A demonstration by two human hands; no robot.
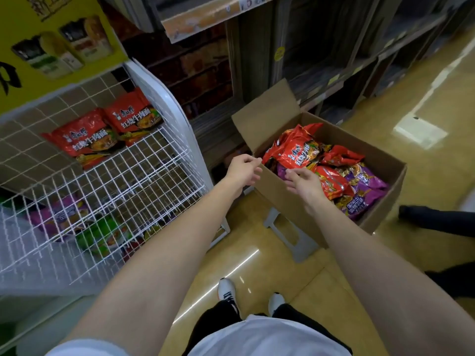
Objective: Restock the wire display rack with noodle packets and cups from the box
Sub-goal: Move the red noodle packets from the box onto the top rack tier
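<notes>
rack: white wire display rack at left, tiers sloped, yellow printed sign above it
upper tier: two red noodle packets side by side, face up, leaning on the back grid
lower tier: purple packet and green packet seen through the wire; more items there, too blurred to name
left hand: left hand beside the box's near-left corner, fingers loosely curled, fingertips at the cardboard edge; contact with the edge cannot be told, nothing visibly held
box: open cardboard box right of the rack, raised on a grey plastic stool, one flap standing up at the back left
box contents: red packets on top and toward the left, purple packets toward the right, piled loosely
right hand: right hand over the near wall of the box, fingers bent down onto the packets at a purple-and-red edge; real pinch or just touch cannot be told
floor: glossy tan tile floor, person's white shoes below centre
background: dark store shelving behind the box
far right: dark trouser leg of someone else at the edge
</notes>
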